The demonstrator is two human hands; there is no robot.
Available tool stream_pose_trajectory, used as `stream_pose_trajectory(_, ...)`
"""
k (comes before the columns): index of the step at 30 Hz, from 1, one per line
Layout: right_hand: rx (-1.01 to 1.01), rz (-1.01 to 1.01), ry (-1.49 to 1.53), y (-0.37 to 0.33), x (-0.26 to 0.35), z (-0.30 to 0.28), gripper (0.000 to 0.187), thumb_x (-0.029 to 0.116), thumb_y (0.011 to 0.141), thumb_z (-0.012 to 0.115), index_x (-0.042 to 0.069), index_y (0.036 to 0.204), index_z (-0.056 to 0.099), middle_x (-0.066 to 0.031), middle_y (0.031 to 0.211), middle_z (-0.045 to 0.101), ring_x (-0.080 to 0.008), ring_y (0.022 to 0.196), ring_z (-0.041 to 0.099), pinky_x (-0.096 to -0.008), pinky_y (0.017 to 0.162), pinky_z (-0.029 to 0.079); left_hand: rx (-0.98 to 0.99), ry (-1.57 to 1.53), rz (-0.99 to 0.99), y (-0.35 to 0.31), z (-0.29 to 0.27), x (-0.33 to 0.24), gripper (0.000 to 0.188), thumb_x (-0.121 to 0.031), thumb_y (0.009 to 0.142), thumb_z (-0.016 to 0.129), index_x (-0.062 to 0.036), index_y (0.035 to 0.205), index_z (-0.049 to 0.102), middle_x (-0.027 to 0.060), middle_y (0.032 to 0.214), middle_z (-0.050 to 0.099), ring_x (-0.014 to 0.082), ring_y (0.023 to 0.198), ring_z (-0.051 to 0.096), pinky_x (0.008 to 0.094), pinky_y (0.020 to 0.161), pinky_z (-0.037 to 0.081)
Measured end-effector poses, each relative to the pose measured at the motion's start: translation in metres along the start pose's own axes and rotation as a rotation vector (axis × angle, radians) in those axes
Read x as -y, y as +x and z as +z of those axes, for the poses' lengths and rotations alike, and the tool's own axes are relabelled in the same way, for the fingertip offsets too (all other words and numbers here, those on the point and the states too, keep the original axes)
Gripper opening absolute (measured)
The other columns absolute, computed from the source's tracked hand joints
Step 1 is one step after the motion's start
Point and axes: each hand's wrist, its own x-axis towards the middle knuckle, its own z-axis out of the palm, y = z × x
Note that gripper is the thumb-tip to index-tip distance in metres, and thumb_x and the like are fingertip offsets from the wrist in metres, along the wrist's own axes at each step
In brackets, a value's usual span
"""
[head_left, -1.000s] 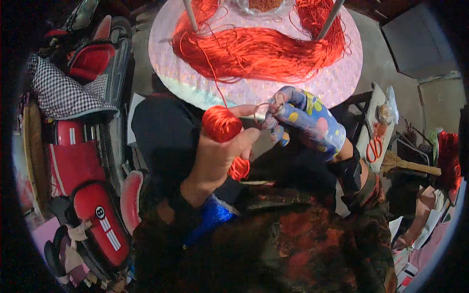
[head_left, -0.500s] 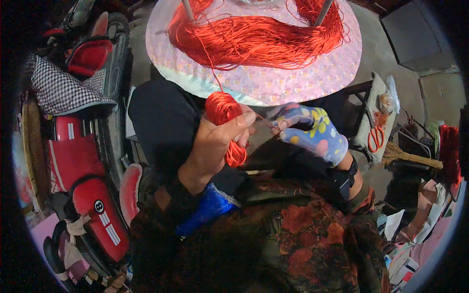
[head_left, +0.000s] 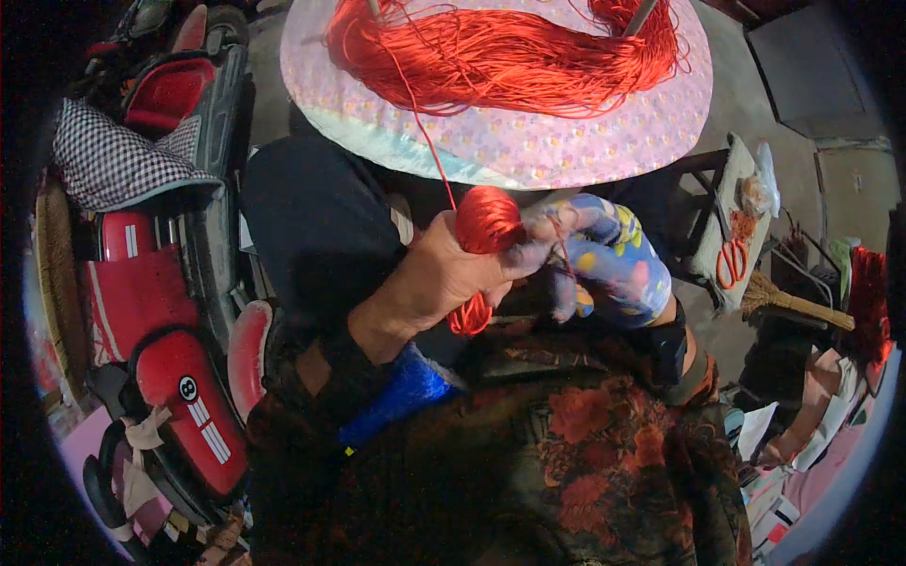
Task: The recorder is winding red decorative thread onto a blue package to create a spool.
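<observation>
My bare left hand (head_left: 436,267) is closed around a small bundle of shiny red cord (head_left: 488,220). The bundle's rounded top rises above my thumb side, and its loops hang out below the fingers. Close against it on the right is my right hand (head_left: 609,259), in a blue patterned glove, its fingertips partly smeared by motion. A thin red strand (head_left: 564,247) passes over the gloved fingers. From the bundle another strand (head_left: 429,141) runs up to a big loose skein of red cord (head_left: 510,61), which lies around upright rods on a round table (head_left: 576,156) with a pink flowered cover.
At the right, orange-handled scissors (head_left: 731,262) lie on a padded stool (head_left: 708,222), with a straw broom (head_left: 797,304) beside it. A red vehicle (head_left: 189,410) with a checkered cover (head_left: 118,156) stands at the left. A blue object (head_left: 396,396) rests by my left forearm.
Both hands have come together. My left hand has moved right and turned the bundle, while my right fingers went from pulling a strand out to the side to being against the bundle.
</observation>
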Motion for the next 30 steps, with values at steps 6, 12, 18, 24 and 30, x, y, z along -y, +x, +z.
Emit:
stream_pose_trajectory(6,-0.192,-0.581,-1.003,0.005,0.013,0.005,0.068,0.021,0.074,0.083,0.008,0.133,0.053,-0.0143,0.119,0.066,-0.0317,0.105,0.065,-0.037,0.089,0.052,0.042,0.014,-0.181,-0.001,-0.001,-0.001,0.026,-0.016,0.089,0.07,-0.0027,0.108,0.058,0.0001,0.071,0.057,0.0075,0.057,0.054,0.0251,0.051,0.044)
stream_pose_trajectory(12,0.18,-0.463,-1.363,0.02,0.022,0.016,0.072,0.032,0.072,0.081,0.005,0.132,0.051,-0.0182,0.116,0.064,-0.0391,0.11,0.059,-0.0448,0.097,0.044,0.0,0.493,-0.102,0.003,0.009,0.011,0.029,-0.015,0.087,0.071,-0.0043,0.112,0.061,0.0011,0.075,0.062,0.0089,0.06,0.057,0.0273,0.058,0.048)
stream_pose_trajectory(18,-0.073,-0.321,-1.121,0.027,0.002,0.009,0.031,0.031,0.086,0.071,0.004,0.1,0.065,-0.0191,0.082,0.067,-0.0353,0.076,0.067,-0.04,0.064,0.052,-0.114,0.173,-0.073,0.002,-0.004,0.001,0.017,-0.017,0.089,0.068,-0.0041,0.098,0.062,0.0013,0.071,0.059,0.0079,0.056,0.053,0.0273,0.053,0.043)
stream_pose_trajectory(24,-0.101,-0.627,-1.3,0.01,-0.006,0.022,0.019,0.027,0.083,0.072,0.013,0.092,0.065,-0.0093,0.082,0.066,-0.0291,0.08,0.067,-0.0375,0.068,0.053,-0.23,-0.235,0.006,0.011,-0.005,0.006,0.014,-0.016,0.094,0.062,-0.004,0.1,0.058,-0.0046,0.063,0.046,0.0068,0.053,0.043,0.0243,0.053,0.039)
stream_pose_trajectory(30,-0.01,-0.416,-0.889,-0.006,-0.023,0.015,0.013,0.019,0.081,0.074,0.012,0.09,0.067,-0.0053,0.083,0.068,-0.0242,0.071,0.065,-0.0349,0.065,0.052,-0.059,-0.195,-0.147,0.007,-0.001,-0.003,0.009,-0.015,0.093,0.063,-0.0071,0.092,0.06,-0.0029,0.064,0.05,0.007,0.056,0.048,0.0266,0.054,0.041)
